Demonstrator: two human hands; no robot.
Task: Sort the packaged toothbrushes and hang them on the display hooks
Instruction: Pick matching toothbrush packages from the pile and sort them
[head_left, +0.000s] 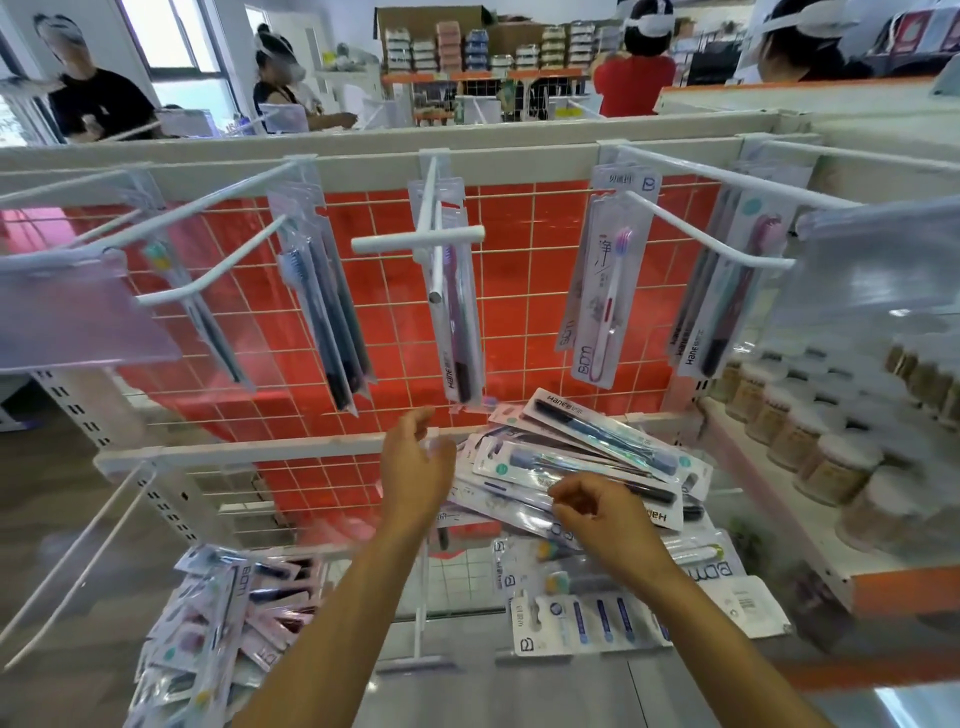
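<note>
Reaching over the pile of packaged toothbrushes (582, 467) at twelve o'clock, my left hand (415, 467) hung loose-fingered, holding nothing; my right hand (597, 509), at three o'clock of it, curled its fingers on the pile, though whether they pinched a pack I couldn't tell. Display hooks (431, 218) stood above.

Packaged toothbrushes hang from display hooks (691, 208) along the top rail of a wire grid panel (519, 322). Below the grid, a loose pile of toothbrush packs (597, 462) lies on the lower rail, with the left hand (415, 467) at its left edge and the right hand (597, 512) over its front. More packs (218, 613) hang lower left. Jars (831, 415) line a shelf to the right.
</note>
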